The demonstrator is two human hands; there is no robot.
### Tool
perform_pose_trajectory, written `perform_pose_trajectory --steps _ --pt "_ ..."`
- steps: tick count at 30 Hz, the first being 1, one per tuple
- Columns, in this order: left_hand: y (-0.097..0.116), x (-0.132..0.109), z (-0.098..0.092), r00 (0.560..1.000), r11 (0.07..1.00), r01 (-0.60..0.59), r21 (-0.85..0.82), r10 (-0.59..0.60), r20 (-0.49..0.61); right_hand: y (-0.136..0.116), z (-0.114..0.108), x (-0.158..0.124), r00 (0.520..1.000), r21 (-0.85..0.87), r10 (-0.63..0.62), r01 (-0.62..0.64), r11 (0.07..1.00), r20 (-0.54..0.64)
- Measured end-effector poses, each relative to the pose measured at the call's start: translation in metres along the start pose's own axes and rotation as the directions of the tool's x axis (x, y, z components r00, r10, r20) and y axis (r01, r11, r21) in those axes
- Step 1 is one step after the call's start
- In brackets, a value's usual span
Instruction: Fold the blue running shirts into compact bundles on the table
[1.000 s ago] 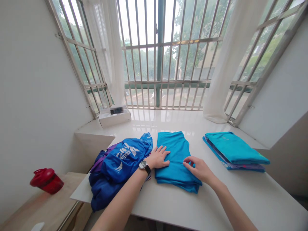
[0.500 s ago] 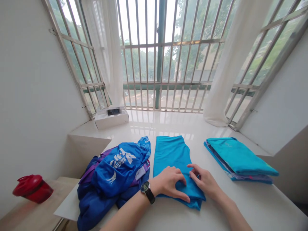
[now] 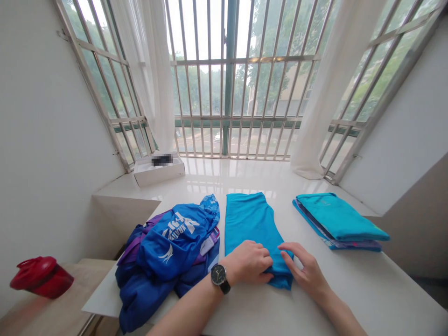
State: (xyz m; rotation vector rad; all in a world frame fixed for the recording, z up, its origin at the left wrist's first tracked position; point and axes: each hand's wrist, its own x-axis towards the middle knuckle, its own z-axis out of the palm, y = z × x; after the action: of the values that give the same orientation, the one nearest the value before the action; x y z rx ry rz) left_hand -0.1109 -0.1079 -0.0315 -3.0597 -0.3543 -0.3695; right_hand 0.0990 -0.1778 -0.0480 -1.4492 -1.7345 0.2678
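Observation:
A turquoise shirt [image 3: 248, 217], folded into a narrow shape, lies flat on the white table in front of me. My left hand [image 3: 250, 262], with a black-strapped watch [image 3: 219, 276] on its wrist, has its fingers curled in on the near part of the shirt. The fingertips and thumb have come close together on the cloth. At the shirt's right edge, my right hand [image 3: 305, 268] touches the fabric with its fingertips, the fingers stretched out and the thumb a little apart. The part of the shirt beneath my left hand is hidden.
To the left lies a loose heap of blue and purple clothes [image 3: 171, 247]. A stack of folded clothes [image 3: 339, 217] sits to the right. A white box [image 3: 159, 173] stands on the sill by the barred window. Lower left, a red cup-like container [image 3: 44, 276] rests on a beige surface.
The fingers and thumb of my left hand have drawn together on the shirt. My right fingertips have shifted slightly along its right edge. The view has shifted a little.

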Motion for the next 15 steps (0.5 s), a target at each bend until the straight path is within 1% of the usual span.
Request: perform_pose_trajectory --steps 2,4,7,9,11,13,15 --pt "0.001 0.0 0.002 1.0 1.0 0.014 -0.008 -0.014 0.0 -0.001 0.001 -0.007 1.0 -0.018 -0.025 0.025 1.0 -0.018" --pt "0.001 0.0 0.004 0.999 0.998 0.049 -0.038 -0.049 -0.007 0.0 0.001 -0.011 0.999 -0.036 -0.031 0.03 0.999 -0.011" --pt "-0.001 0.001 0.004 0.986 0.976 0.164 -0.141 -0.168 -0.019 0.001 -0.001 -0.013 0.998 -0.034 -0.031 0.033 0.999 0.052" --pt "-0.005 0.003 0.003 0.961 0.935 0.266 -0.236 -0.277 -0.016 0.001 -0.003 -0.014 0.996 -0.018 -0.025 0.026 0.999 0.09" --pt "-0.01 0.004 0.002 0.927 0.873 0.357 -0.334 -0.375 0.01 0.003 -0.003 -0.015 0.996 -0.014 -0.004 0.005 1.0 0.092" --pt "-0.014 0.005 0.001 0.901 0.816 0.411 -0.408 -0.432 0.044 0.006 0.0 -0.016 0.998 -0.023 0.031 -0.03 0.999 0.056" --pt "-0.015 0.005 0.0 0.889 0.788 0.432 -0.439 -0.454 0.06 0.011 0.004 -0.017 0.998 -0.027 0.063 -0.063 0.998 -0.003"
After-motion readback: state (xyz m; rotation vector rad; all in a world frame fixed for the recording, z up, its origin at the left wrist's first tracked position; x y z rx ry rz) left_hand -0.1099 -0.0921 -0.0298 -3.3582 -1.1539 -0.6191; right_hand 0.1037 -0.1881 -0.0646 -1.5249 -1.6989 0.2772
